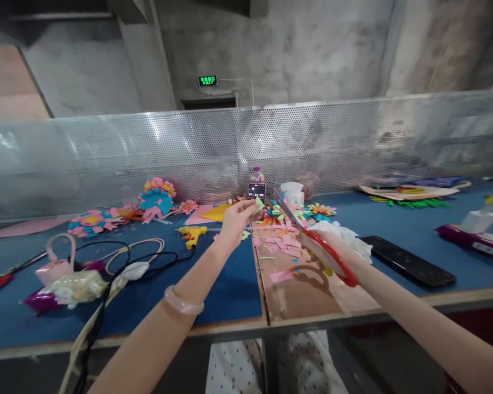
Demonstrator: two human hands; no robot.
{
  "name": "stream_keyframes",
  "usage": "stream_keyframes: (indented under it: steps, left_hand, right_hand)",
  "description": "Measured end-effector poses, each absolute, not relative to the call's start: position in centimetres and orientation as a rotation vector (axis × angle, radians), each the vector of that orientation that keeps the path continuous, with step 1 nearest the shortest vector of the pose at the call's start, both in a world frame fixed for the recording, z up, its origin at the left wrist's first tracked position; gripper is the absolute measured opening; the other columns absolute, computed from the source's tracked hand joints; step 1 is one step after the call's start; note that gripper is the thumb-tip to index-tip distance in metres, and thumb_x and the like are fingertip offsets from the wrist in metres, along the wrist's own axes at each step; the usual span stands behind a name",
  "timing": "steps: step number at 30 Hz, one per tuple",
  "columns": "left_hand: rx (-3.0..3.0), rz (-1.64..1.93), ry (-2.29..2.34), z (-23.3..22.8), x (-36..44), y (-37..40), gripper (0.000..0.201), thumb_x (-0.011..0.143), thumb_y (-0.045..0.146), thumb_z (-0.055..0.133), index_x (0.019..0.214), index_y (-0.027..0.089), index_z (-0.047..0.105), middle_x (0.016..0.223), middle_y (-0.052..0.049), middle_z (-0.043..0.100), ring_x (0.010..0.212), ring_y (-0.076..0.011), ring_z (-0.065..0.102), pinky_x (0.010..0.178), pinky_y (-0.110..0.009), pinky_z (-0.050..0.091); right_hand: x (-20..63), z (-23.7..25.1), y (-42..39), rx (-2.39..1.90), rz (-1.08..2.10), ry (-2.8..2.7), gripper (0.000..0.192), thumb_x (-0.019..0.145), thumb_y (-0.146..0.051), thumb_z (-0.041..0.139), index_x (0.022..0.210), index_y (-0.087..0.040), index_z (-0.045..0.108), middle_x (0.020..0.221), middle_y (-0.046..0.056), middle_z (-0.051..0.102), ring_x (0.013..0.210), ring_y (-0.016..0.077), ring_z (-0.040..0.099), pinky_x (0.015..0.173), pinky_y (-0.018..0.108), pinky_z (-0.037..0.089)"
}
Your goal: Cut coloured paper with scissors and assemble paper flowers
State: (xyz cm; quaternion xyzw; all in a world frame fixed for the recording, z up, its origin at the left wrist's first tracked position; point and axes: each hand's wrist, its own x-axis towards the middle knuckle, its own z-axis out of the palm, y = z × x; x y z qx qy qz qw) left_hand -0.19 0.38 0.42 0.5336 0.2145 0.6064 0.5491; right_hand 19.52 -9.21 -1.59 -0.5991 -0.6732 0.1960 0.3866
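Note:
My left hand (235, 218) is raised over the blue table (230, 287) and pinches a small green paper piece (258, 204) between thumb and fingers. My right hand (321, 247) grips red-handled scissors (312, 232); their blades are parted and point up-left toward the green piece. Below both hands lies a brown cardboard sheet (308, 290) strewn with pink and coloured paper scraps (281, 243). A pale bangle (183, 303) sits on my left wrist.
Paper flowers (158, 198) lie at the back left, more flowers (320, 210) at centre. A yellow glue gun (193, 234), black cables (139, 262), a timer (256, 191), a black phone (408, 266) and a perforated metal screen (312, 142) surround the work spot. The table edge is near me.

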Motion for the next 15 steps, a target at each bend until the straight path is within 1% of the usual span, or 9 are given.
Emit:
stream_keyframes:
  steps: [3,5,11,15]
  left_hand:
    - [1.235,1.452,0.485,0.5,-0.3,0.2,0.023,0.063,0.016,0.071,0.084,0.008,0.064,0.087,-0.011,0.067,0.077,-0.0177,0.065,0.077,-0.034,0.05]
    - [1.224,1.475,0.486,0.6,-0.3,0.0,0.023,0.063,0.016,0.071,0.084,0.008,0.064,0.086,-0.011,0.067,0.077,-0.0185,0.065,0.079,-0.035,0.05]
    - [1.174,1.506,0.487,0.5,0.1,-0.7,0.017,0.062,0.012,0.071,0.076,0.008,0.062,0.081,-0.009,0.067,0.077,-0.0191,0.066,0.085,-0.04,0.05]
    - [1.143,1.509,0.448,0.4,0.3,-0.8,0.016,0.063,0.011,0.071,0.076,0.007,0.061,0.082,-0.009,0.067,0.078,-0.0198,0.066,0.088,-0.041,0.049]
  right_hand:
    - [19.4,-1.7,-8.6,-1.601,0.385,-1.822,0.019,0.074,-0.031,0.046,0.06,-0.019,0.048,0.055,0.001,0.053,0.052,0.0146,0.048,0.05,0.025,0.031]
    - [19.2,-1.8,-8.5,-1.657,0.369,-1.861,0.018,0.074,-0.028,0.042,0.06,-0.019,0.047,0.056,0.001,0.053,0.053,0.0147,0.049,0.051,0.025,0.032]
    - [18.1,-1.6,-9.1,-1.616,0.33,-1.92,0.017,0.073,-0.029,0.04,0.06,-0.019,0.046,0.054,-0.001,0.05,0.053,0.0134,0.049,0.05,0.023,0.031]
    - [18.1,-2.0,-8.7,-1.579,0.368,-1.894,0.017,0.072,-0.029,0.04,0.061,-0.018,0.047,0.055,-0.001,0.051,0.053,0.0131,0.048,0.049,0.022,0.031]
